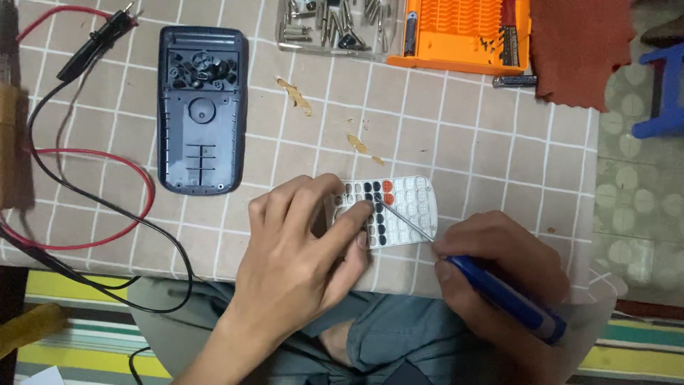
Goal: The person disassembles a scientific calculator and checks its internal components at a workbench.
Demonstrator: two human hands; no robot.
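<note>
The left hand (299, 264) pins a white calculator keypad (390, 210) flat on the checked tabletop (484, 157), fingers closed down on its left half, while the right hand (499, 267), at four o'clock of the keypad, has its grip clamped on a blue-handled screwdriver (499, 292) whose tip touches the dark keys. At ten o'clock lies the dark blue rear casing (201, 110) holding loose buttons, with red and black probe leads (85, 178) farther toward nine. At twelve o'clock sit a clear tray of bits (335, 25) and an orange bit holder (463, 32), and a rust-red cloth (577, 50) lies at one o'clock.

Home repair table: screwdriver-bit case (462, 32)
</note>
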